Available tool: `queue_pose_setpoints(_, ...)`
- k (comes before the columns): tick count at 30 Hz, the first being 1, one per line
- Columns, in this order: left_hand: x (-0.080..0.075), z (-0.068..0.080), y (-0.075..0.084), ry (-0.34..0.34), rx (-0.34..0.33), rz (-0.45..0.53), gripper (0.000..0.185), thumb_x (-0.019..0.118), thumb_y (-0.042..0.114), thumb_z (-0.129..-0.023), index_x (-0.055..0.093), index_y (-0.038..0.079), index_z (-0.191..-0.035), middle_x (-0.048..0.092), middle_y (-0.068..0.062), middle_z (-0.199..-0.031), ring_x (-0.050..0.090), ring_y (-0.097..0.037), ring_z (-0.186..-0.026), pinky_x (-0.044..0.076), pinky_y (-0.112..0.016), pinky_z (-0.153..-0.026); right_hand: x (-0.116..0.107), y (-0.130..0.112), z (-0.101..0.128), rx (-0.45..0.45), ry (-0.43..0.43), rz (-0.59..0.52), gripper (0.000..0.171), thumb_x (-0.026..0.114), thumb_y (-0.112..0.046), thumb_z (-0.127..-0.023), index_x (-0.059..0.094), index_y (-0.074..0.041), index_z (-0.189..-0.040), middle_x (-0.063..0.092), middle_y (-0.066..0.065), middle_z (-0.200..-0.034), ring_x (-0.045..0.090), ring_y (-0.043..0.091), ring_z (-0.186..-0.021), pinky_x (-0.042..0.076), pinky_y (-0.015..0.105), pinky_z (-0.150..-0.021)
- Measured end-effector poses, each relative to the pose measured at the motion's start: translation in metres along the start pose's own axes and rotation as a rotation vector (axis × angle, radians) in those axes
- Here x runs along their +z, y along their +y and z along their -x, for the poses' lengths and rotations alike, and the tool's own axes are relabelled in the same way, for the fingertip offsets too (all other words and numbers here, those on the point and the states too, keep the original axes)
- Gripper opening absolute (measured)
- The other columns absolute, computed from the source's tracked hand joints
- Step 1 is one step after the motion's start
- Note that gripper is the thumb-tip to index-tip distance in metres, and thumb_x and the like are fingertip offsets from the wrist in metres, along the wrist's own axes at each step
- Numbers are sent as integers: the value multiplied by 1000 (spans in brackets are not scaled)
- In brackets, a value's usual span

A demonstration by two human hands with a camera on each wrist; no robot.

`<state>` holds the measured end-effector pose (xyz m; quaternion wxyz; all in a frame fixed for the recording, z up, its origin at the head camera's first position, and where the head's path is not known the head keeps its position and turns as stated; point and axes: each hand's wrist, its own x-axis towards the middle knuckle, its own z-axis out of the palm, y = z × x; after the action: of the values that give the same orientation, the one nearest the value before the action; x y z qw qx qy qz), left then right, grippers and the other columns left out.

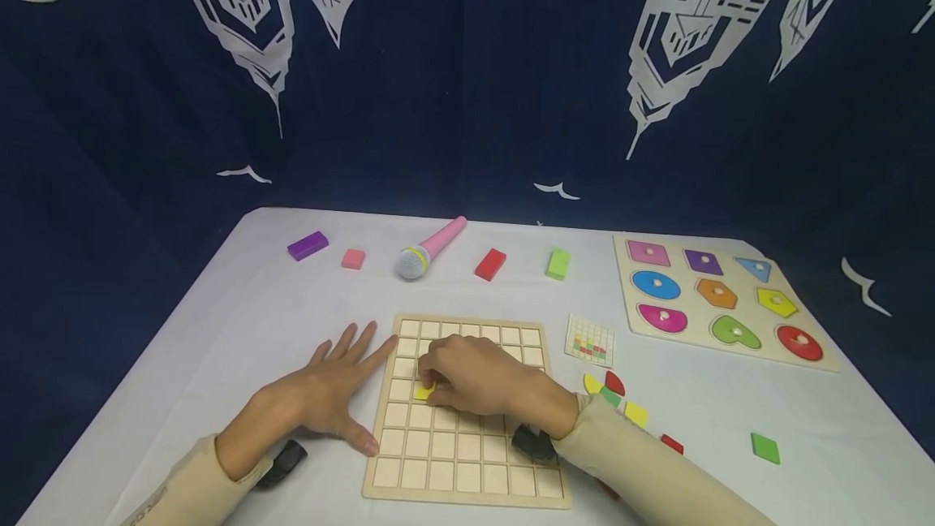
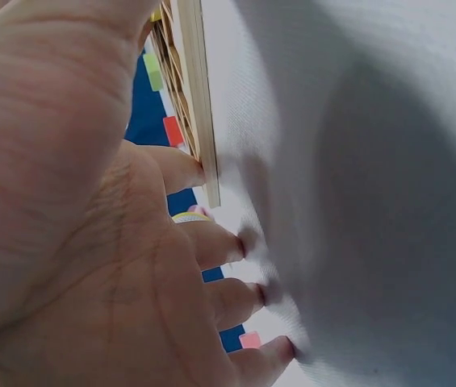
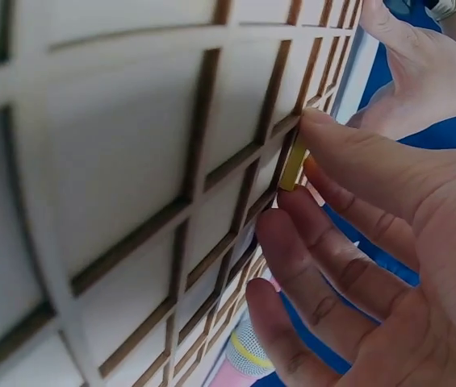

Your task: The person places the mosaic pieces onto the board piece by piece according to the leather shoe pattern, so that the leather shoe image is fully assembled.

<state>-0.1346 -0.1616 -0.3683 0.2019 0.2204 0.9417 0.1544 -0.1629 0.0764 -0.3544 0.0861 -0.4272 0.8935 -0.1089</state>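
Observation:
A wooden grid board [image 1: 467,490] with square cells lies on the white table. My right hand [image 1: 478,376] is over its upper left part and pinches a yellow square tile [image 1: 423,391] between thumb and fingers. In the right wrist view the yellow tile [image 3: 294,164] stands on edge at the cells, partly hidden by the fingertips. My left hand [image 1: 329,392] lies spread beside the board, with index finger and thumb at its left edge. The left wrist view shows the other fingertips [image 2: 256,297] on the cloth.
Right of the board lie a small pattern card [image 1: 590,341], a green tile [image 1: 765,448] and several coloured pieces [image 1: 635,414], partly behind the right sleeve. A shape puzzle [image 1: 730,299] is at the far right. A toy microphone [image 1: 431,249] and several blocks [image 1: 490,265] line the back.

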Motion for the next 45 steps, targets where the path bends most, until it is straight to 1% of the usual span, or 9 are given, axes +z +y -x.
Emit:
queue_pose_setpoints(6, -1, 0, 1, 7, -1, -2, 137, 87, 63, -57, 13, 13, -161, 0, -25, -166, -3, -49, -152, 7, -69, -117, -1, -3, -5, 21, 4, -25, 14, 83, -22, -83, 69, -21, -81, 58, -11, -78, 50, 4, -75, 44, 19, -62)
queue_pose_setpoints(12, -1, 1, 0, 17, 2, 4, 136, 87, 62, -57, 15, 12, -161, 1, -25, -166, -2, -49, -152, 7, -69, -117, -1, -4, -4, 15, 12, -26, 14, 81, -21, -85, 70, -22, -77, 60, -13, -81, 51, 3, -77, 46, 19, -66)
queue_pose_setpoints(16, 0, 1, 1, 18, 5, 13, 136, 87, 63, -56, 15, 13, -161, 1, -24, -166, -2, -48, -152, 6, -68, -118, -1, -2, 10, -15, 14, -5, 5, 79, -22, -88, 74, -21, -88, 64, -12, -92, 56, 1, -85, 51, 21, -77)
queue_pose_setpoints(20, 0, 1, 3, 17, 2, 9, 136, 88, 62, -56, 16, 13, -161, 2, -25, -166, -2, -48, -152, 6, -68, -118, -3, 8, 36, -29, 50, -29, 16, 78, -26, -89, 75, -18, -103, 68, -10, -103, 60, 3, -96, 52, 24, -88)
queue_pose_setpoints(23, 0, 1, 3, 15, -1, 6, 137, 88, 62, -55, 16, 13, -161, 2, -25, -166, -2, -48, -152, 7, -69, -118, -6, 21, 59, 12, 75, -105, 22, 77, -27, -89, 74, -17, -108, 68, -9, -106, 62, 5, -100, 52, 27, -90)
queue_pose_setpoints(27, 1, 0, 2, 17, -2, 10, 138, 87, 64, -54, 16, 13, -161, 2, -25, -166, -1, -48, -152, 7, -69, -117, -11, 41, 92, 102, 70, -185, 26, 77, -28, -89, 73, -17, -112, 68, -9, -109, 62, 6, -100, 53, 29, -89)
queue_pose_setpoints(34, 3, 1, 1, 24, 1, 22, 138, 87, 64, -53, 16, 13, -161, 3, -25, -166, -1, -49, -152, 7, -70, -117, -22, 76, 137, 244, 75, -177, 35, 80, -32, -86, 72, -17, -116, 68, -9, -108, 60, 9, -94, 54, 30, -83)
queue_pose_setpoints(39, 4, 2, 1, 25, 3, 26, 137, 88, 63, -54, 16, 13, -161, 3, -25, -166, -1, -49, -152, 7, -70, -116, -27, 96, 151, 345, 80, -181, 39, 84, -27, -82, 71, -17, -116, 68, -8, -104, 58, 11, -89, 54, 27, -77)
queue_pose_setpoints(45, 3, 1, 2, 18, -9, 24, 136, 89, 61, -55, 17, 14, -161, 3, -24, -166, -2, -48, -152, 7, -70, -117, -24, 106, 154, 383, 63, -177, 38, 86, -26, -79, 71, -15, -113, 66, -9, -97, 55, 11, -84, 52, 23, -74)
